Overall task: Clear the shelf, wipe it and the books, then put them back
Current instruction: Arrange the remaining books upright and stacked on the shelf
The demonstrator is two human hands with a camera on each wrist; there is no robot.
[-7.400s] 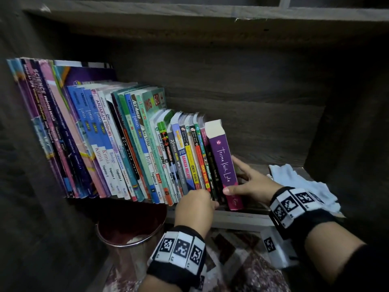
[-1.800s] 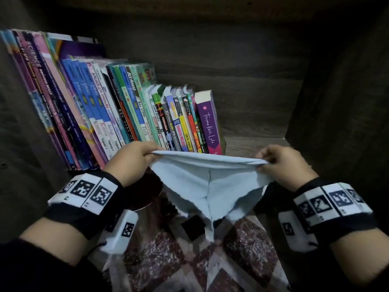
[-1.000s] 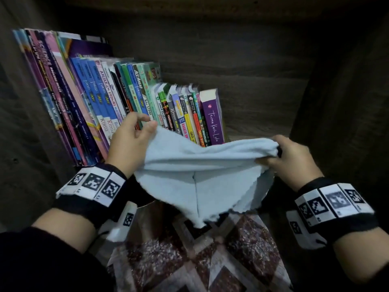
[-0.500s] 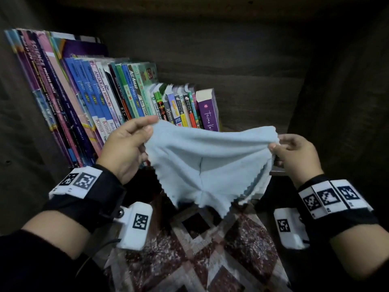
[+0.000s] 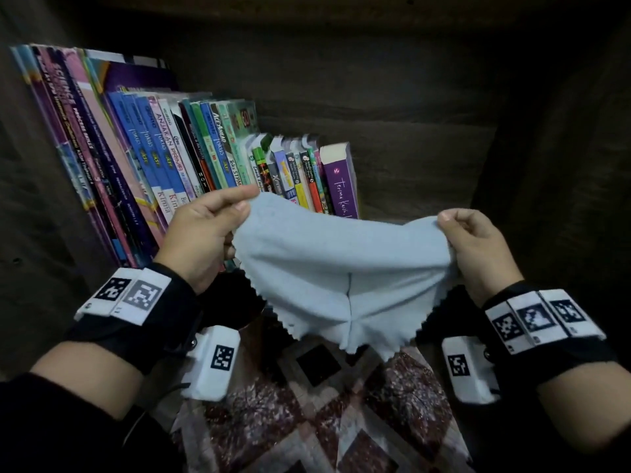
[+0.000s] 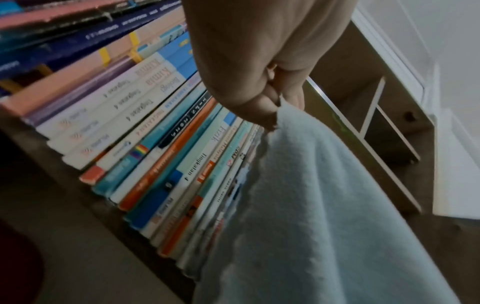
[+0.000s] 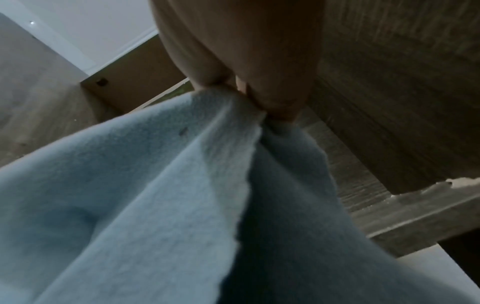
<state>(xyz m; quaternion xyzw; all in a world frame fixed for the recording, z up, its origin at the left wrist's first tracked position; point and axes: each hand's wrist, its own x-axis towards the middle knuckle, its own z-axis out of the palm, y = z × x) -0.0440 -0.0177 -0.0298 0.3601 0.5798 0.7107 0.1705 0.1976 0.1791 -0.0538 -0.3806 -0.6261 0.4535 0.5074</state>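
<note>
A pale blue cloth (image 5: 338, 268) hangs stretched between both hands in front of the shelf. My left hand (image 5: 208, 230) pinches its left corner (image 6: 280, 115); my right hand (image 5: 474, 244) pinches the right corner (image 7: 241, 102). The cloth (image 6: 324, 216) sags in folds with a zigzag edge (image 7: 155, 205). Behind it a row of books (image 5: 191, 158) leans left on the dark wooden shelf (image 5: 409, 186), ending in a purple book (image 5: 341, 179) at the right. Book spines (image 6: 145, 144) fill the left wrist view.
The shelf's right part (image 5: 426, 206) behind the cloth holds no books; its right wall (image 5: 546, 165) stands close to my right hand. A dark red bin (image 5: 239, 302) sits below the shelf at the left. Patterned fabric (image 5: 324, 421) lies under my arms.
Both hands lifted the cloth off the shelf's right side and spread it. Over the last second the hands moved slightly apart and regripped the corners; the books stayed put.
</note>
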